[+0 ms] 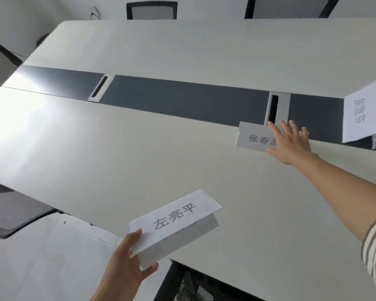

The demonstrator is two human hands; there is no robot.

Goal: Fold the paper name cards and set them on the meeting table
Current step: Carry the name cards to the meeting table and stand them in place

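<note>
My left hand [126, 261] pinches the near end of a folded white name card [176, 222] with grey printed characters, held over the front edge of the meeting table [139, 148]. A second folded name card [254, 136] stands on the table beside the dark centre strip. My right hand [290, 142] reaches out with straight, spread fingers and rests against that card's right end, hiding part of it. A third folded name card [363, 114] stands at the far right, across the strip.
A dark strip [182, 98] runs along the table's middle with two metal cable hatches [99, 89] [278, 107]. Black mesh chairs stand at the far side [151, 10], at the left [11, 213] and just below the near edge [193, 285].
</note>
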